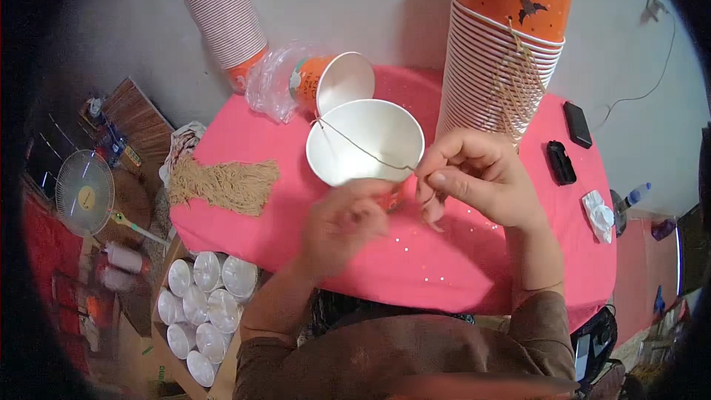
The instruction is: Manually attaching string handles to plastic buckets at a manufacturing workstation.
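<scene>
A paper bucket with a white inside and a bit of orange outside stands mouth up in front of me. Tied at its left rim, a thin tan cord runs across the opening to my right hand. The thumb and fingers there are pinched on the cord near the right rim. My left hand is in front of the bucket, smeared by motion, so its fingers cannot be read. To the left lies a flat bundle of cut tan cords.
A tall stack of paper buckets rises at the right, with looped cords hanging on it. Behind are a tipped bucket, plastic wrap and stacked cups. Black cases and tissue lie right; a cup-filled box stands lower left.
</scene>
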{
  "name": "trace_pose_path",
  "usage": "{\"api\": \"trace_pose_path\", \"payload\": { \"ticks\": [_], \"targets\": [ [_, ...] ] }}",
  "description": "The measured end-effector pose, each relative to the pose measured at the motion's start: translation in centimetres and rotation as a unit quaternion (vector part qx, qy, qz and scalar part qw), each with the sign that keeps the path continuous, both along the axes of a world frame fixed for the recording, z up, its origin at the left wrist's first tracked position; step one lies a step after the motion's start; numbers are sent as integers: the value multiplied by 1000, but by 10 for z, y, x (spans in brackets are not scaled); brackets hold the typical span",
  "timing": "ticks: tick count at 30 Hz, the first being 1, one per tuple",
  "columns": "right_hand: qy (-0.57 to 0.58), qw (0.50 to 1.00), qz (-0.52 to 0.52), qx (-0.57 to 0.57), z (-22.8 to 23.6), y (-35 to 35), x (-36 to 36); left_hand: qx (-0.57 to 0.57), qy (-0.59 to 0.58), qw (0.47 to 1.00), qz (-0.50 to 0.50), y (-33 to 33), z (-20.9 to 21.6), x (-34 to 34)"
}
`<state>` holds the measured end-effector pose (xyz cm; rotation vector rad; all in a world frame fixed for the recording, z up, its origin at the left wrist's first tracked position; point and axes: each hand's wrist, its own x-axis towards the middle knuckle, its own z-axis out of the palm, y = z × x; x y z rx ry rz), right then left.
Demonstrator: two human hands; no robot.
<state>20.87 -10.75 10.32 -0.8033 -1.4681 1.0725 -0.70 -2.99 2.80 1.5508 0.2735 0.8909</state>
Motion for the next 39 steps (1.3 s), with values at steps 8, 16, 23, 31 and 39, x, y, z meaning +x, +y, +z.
{"api": "trace_pose_path", "payload": {
  "ticks": [8,16,23,31,39],
  "targets": [
    [62,995,-23,76,-14,22,11,-95,35,990,-96,-6,-21,13],
    [-119,983,-127,62,-20,33,13,-115,-5,993,-18,1,-30,1],
    [-287,924,-148,207,-21,25,1,-19,46,998,35,7,-20,0],
    [-342,936,-2,80,-21,24,-1,36,60,997,36,7,-14,4],
    [-420,861,-174,227,-20,29,17,322,125,910,231,4,-18,13]
  ]
}}
